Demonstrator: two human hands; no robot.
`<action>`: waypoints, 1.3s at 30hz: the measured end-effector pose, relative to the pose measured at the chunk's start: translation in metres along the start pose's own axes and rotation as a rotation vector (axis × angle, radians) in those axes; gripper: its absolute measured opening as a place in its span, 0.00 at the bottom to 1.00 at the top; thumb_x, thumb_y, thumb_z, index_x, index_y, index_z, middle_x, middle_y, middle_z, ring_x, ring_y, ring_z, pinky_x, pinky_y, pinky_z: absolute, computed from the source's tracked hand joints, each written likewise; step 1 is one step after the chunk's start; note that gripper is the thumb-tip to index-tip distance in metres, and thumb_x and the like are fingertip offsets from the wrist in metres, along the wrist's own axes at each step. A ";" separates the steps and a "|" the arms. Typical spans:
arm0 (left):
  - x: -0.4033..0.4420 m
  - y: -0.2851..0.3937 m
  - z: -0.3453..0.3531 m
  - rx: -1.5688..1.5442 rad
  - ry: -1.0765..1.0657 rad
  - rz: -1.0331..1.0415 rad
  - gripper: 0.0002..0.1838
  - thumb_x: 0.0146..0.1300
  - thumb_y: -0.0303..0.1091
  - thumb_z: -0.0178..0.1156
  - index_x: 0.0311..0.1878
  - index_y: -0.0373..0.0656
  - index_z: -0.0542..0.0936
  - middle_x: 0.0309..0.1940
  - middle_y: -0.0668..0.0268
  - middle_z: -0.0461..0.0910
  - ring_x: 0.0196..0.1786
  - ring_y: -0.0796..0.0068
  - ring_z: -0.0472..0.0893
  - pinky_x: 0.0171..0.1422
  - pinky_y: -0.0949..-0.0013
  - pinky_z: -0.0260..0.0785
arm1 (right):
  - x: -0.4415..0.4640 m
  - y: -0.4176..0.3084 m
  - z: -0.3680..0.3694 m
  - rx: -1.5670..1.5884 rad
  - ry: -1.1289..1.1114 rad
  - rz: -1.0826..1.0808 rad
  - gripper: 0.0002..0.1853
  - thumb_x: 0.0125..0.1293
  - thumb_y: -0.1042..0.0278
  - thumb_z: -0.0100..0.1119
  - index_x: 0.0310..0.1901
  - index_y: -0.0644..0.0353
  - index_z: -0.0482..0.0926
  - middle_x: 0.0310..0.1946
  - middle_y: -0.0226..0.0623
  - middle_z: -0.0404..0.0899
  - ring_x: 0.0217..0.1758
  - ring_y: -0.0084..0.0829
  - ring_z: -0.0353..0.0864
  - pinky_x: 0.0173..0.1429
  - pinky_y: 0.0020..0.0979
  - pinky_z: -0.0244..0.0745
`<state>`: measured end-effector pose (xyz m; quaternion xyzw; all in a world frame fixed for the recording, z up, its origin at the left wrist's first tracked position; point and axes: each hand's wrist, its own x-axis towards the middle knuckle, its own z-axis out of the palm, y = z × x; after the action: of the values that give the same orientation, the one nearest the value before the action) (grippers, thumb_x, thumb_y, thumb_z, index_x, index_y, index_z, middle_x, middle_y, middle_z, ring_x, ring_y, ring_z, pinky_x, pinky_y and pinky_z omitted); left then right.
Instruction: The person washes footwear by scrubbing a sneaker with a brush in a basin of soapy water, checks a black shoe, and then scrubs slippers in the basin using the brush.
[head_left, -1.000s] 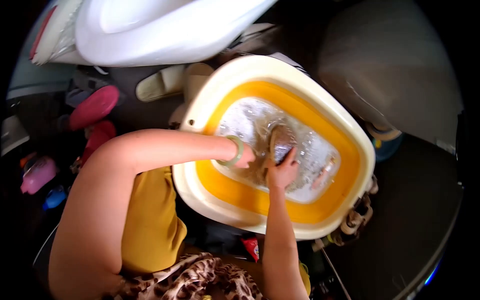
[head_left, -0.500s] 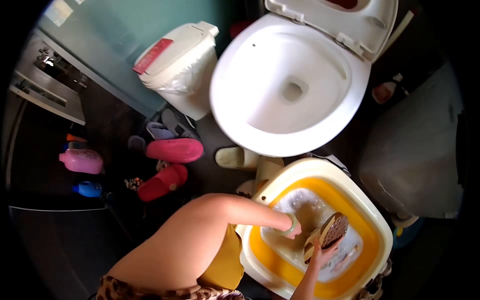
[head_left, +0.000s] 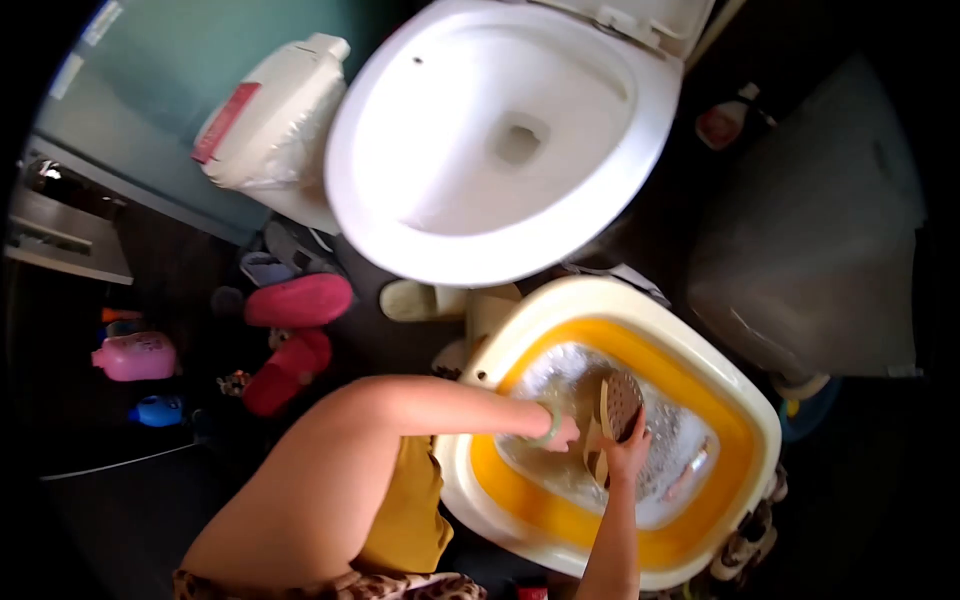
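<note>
Right hand (head_left: 627,454) gripping the shoe (head_left: 624,402), patterned sole in view, over the middle of the basin (head_left: 590,300)! Left hand (head_left: 564,435), pale green bangle (head_left: 549,425) on the wrist, just beside it, in over the basin's left edge. Suds (head_left: 665,440) all along towards the right edge!

Pretty sure I'm looking at a home bathroom: toilet (head_left: 450,180), bin (head_left: 270,120) next to it, slippers (head_left: 299,300) on the floor (head_left: 385,345).

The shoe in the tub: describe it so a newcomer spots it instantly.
Below the toilet in the picture sits a cream-rimmed yellow tub. Inside it, the right hand grips the shoe. Its brown, dotted sole sets it apart from the pink slippers outside.
</note>
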<state>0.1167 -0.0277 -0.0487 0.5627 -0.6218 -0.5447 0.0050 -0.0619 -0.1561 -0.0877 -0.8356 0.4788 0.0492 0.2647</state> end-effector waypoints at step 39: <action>-0.147 0.168 -0.098 0.326 0.301 0.066 0.24 0.64 0.41 0.53 0.59 0.37 0.72 0.56 0.51 0.74 0.59 0.56 0.74 0.65 0.63 0.64 | -0.135 -0.069 -0.241 0.874 0.294 -0.325 0.52 0.41 0.79 0.70 0.70 0.52 0.54 0.61 0.43 0.66 0.59 0.39 0.70 0.63 0.36 0.69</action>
<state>0.1147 -0.0284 0.1949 0.6104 -0.7119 -0.3464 0.0245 -0.1182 -0.1415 0.1910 -0.7085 0.3502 -0.3167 0.5245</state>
